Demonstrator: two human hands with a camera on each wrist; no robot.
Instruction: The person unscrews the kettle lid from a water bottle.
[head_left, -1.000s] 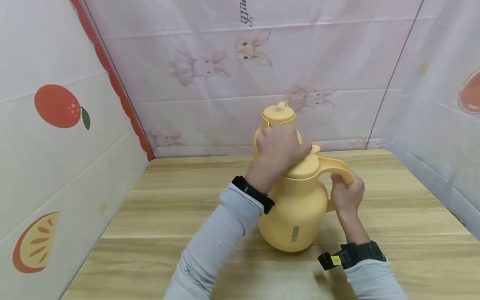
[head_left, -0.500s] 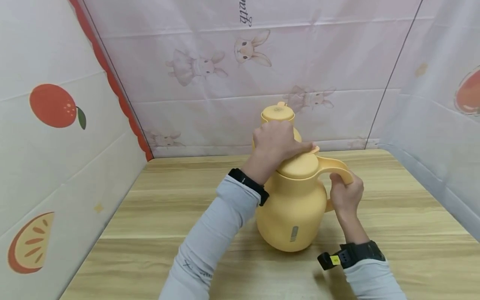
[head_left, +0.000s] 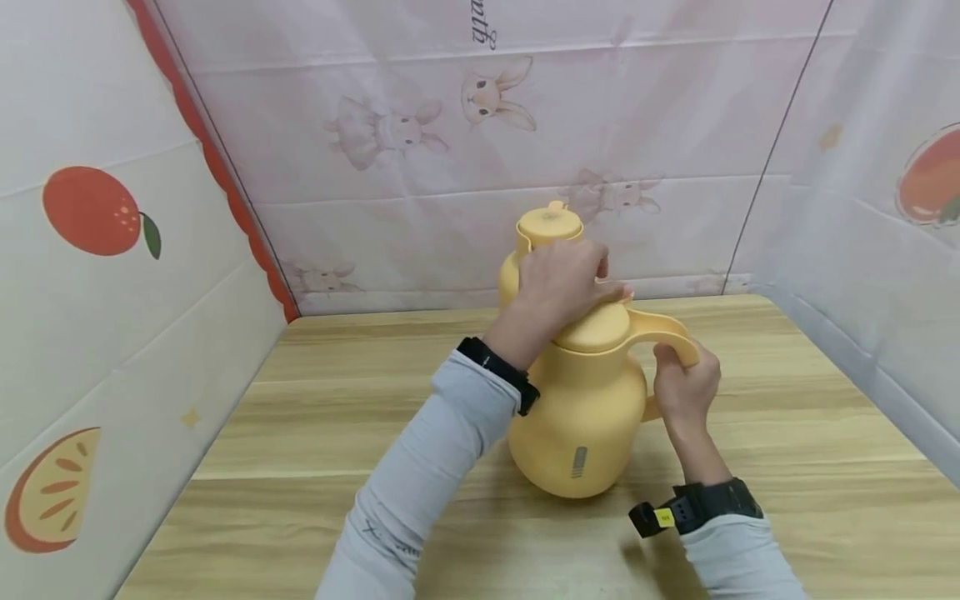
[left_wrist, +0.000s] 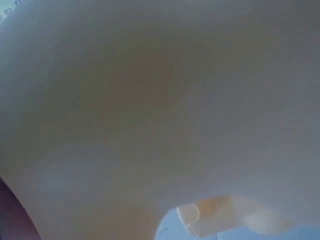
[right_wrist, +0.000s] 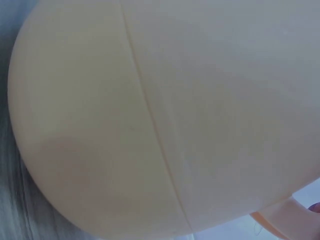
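Observation:
A yellow vacuum jug (head_left: 581, 417) stands upright on the wooden table. My left hand (head_left: 558, 279) lies over the far side of its round lid (head_left: 597, 327), thumb stretched to the small tab by the handle; the other fingers bend down out of sight behind. My right hand (head_left: 686, 387) grips the curved handle (head_left: 663, 325) from the right. Pale jug surface (left_wrist: 165, 115) fills most of the left wrist view. The right wrist view shows the jug's seamed body (right_wrist: 150, 125) and part of the handle (right_wrist: 290, 220).
Right behind the front jug stands a second yellow jug (head_left: 550, 223), partly hidden by the left hand. A wooden tabletop (head_left: 315, 467) spreads around both. Printed sheets (head_left: 405, 192) close off the back and sides.
The left hand's knuckles have shifted a little over the lid, while its thumb stays by the tab. My right hand keeps its hold on the handle. The whole head view has drifted slightly.

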